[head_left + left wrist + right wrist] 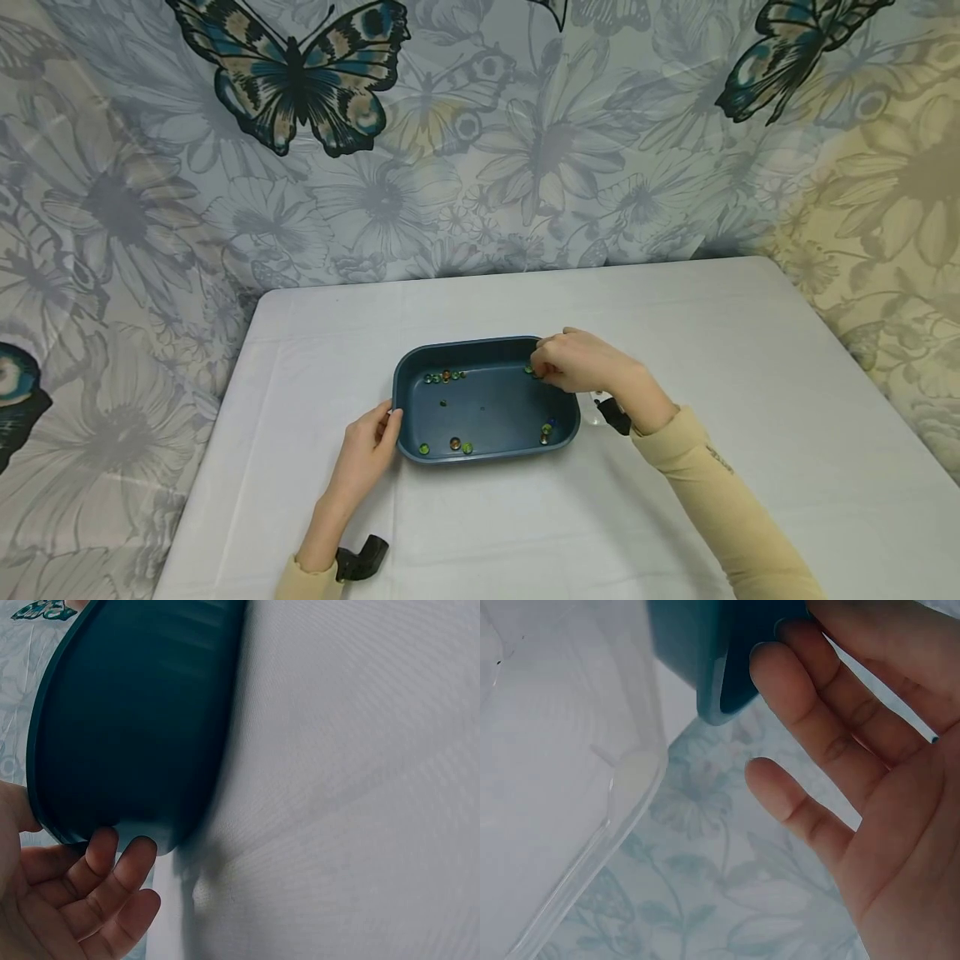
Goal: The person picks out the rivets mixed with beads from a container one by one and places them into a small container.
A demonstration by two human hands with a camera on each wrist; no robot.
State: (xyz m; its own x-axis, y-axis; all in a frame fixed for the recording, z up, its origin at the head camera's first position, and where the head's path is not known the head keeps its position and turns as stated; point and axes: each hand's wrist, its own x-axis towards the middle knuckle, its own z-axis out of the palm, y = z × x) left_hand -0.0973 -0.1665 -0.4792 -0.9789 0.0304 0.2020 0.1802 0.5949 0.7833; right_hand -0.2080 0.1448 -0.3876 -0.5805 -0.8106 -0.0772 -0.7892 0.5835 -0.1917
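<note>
A dark blue tray with rounded corners lies on the table, several glass marbles scattered inside it. My left hand grips its left end, thumb at the rim and fingers against the outer wall; the left wrist view shows these fingers bent under the tray's end. Over the back right corner, my right hand reaches down into the tray beside green marbles. In the right wrist view its outer fingers are loosely bent near the rim. I cannot tell whether its hidden fingertips pinch a marble.
A clear plastic container stands just right of the tray, mostly hidden by my right wrist in the head view. White cloth covers the table. Behind it hangs a fabric backdrop printed with flowers and butterflies.
</note>
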